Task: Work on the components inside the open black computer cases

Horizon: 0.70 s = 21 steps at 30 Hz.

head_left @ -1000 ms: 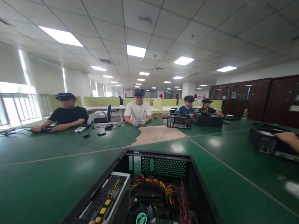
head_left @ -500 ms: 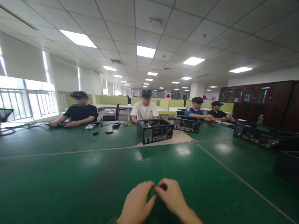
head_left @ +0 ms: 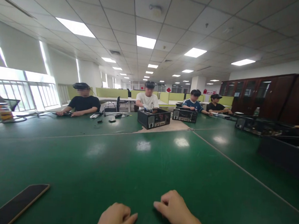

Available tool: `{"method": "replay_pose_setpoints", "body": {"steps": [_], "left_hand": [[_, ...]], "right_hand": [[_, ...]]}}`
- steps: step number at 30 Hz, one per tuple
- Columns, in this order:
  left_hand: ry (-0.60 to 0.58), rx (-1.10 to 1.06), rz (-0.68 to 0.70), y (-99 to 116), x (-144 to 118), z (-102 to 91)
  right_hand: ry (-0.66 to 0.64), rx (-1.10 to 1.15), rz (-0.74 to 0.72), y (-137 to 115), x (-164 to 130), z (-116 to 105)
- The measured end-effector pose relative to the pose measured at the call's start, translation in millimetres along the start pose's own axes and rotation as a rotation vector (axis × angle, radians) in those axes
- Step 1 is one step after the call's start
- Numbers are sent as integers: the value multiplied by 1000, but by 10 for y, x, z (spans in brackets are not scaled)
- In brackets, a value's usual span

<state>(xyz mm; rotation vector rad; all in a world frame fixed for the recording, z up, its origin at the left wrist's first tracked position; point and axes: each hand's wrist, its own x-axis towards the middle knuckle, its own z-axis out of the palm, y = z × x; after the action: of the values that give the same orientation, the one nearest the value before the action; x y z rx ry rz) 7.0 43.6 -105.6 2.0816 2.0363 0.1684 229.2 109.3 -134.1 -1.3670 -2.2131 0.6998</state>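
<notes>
Left hand [head_left: 115, 219] and right hand [head_left: 174, 209] apart, low over the green worktop [head_left: 84, 169]

Both are loosely curled, fingers bunched narrow, with a strip of green showing between; no object shows in either grip, though palms and undersides are hidden, so I cannot tell if something small sits there, or whether they touch the surface; nearest loose item is the dark flat slab [head_left: 20, 204], slantwise on the worktop at near left, well apart from the left hand and cut off by the view's bottom edge; at the far side stands a black computer case [head_left: 151, 119], a person in a white top [head_left: 152, 100] behind it.

Good form here, I'd judge, means wrists low and fingers relaxed; a thin slab like that would probably handle best by its long edges, pressure kept off the dark face.

And what a change from half a second ago! Fingertips were all but meeting then; now they're separated, both hands sitting lower in view; the watch on the left wrist is out of sight; the slab, absent then, has come into view; over the case, a gloved hand [head_left: 147, 109] now shows at its top.
</notes>
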Motion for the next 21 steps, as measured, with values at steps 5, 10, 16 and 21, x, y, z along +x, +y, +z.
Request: {"method": "replay_pose_setpoints", "body": {"steps": [5,10,16,21], "left_hand": [[66,33,87,11,-87,-2],[89,65,114,30,-163,-2],[120,78,121,79,-209,-30],[117,70,105,80,-214,-26]], "right_hand": [[-59,39,-1,-21,-72,-74],[-39,-44,-24,-83,-140,-79],[-24,-28,-53,-68,-161,-63],[-26,-16,-58,-57,-162,-70]]}}
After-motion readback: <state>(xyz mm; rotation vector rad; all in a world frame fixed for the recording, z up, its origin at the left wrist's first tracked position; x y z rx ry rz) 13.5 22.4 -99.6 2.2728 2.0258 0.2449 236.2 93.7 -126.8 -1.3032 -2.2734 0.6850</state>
